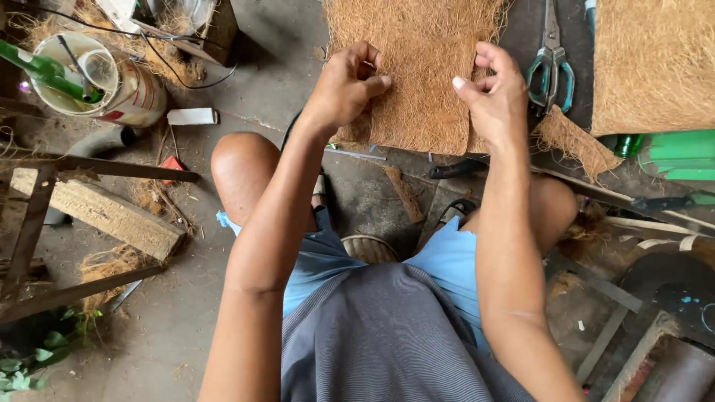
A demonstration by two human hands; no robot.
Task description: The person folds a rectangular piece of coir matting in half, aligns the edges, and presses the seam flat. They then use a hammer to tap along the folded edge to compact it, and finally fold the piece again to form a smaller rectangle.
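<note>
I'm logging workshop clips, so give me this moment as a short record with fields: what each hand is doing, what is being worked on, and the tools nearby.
left hand: left hand pinches the left edge of the coir mat
right hand: right hand grips the mat's lower right edge
workpiece: brown coir fibre mat, lying flat in front of the knees
tool nearby: teal-handled scissors, right of the mat, untouched
other: second coir sheet far right; white bucket upper left
</note>
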